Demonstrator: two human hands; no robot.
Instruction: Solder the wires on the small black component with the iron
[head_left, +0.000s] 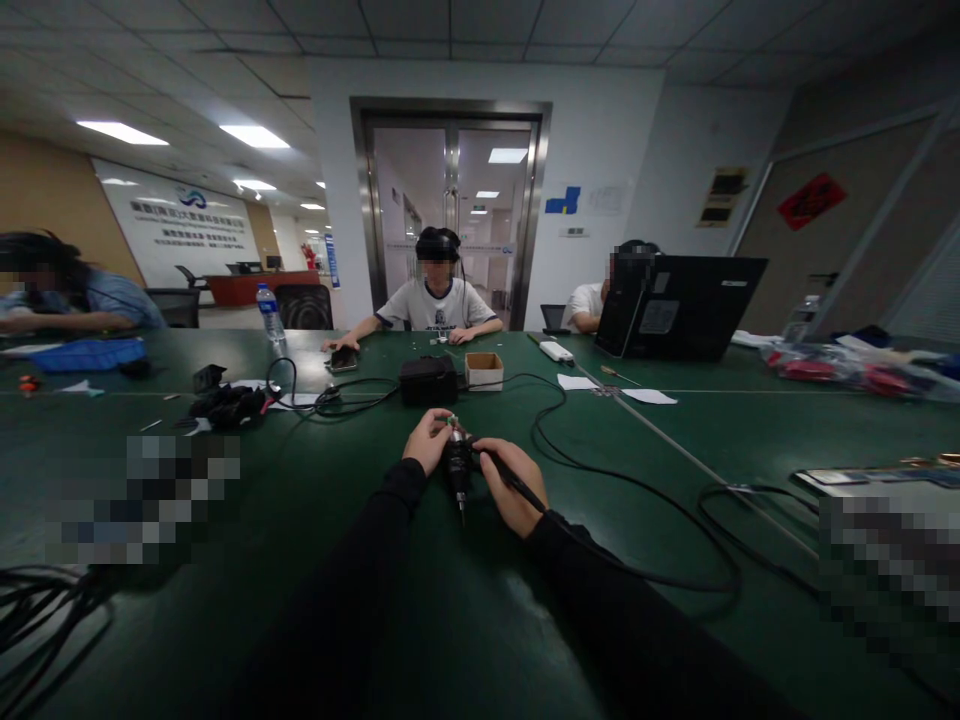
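Near the middle of the table my left hand (427, 441) pinches a small greenish piece (452, 421), too small to make out fully, at the far end of a black cylindrical tool (458, 468). That tool has a thin metal tip pointing toward me. In my right hand (519, 487) is a black corded pen-shaped tool (517, 482), held like a pencil. Its front end reaches the side of the black cylinder; I cannot tell whether they touch. The cable (667, 578) trails from it past my right forearm and loops over the table.
Beyond my hands stand a black box (428, 381) and a small open carton (484, 372). Cables and black gear (229, 402) lie left. A person (439, 295) sits opposite, one hand on a phone (343, 360). A large laptop (679, 305) stands right; a bottle (269, 312) stands far left.
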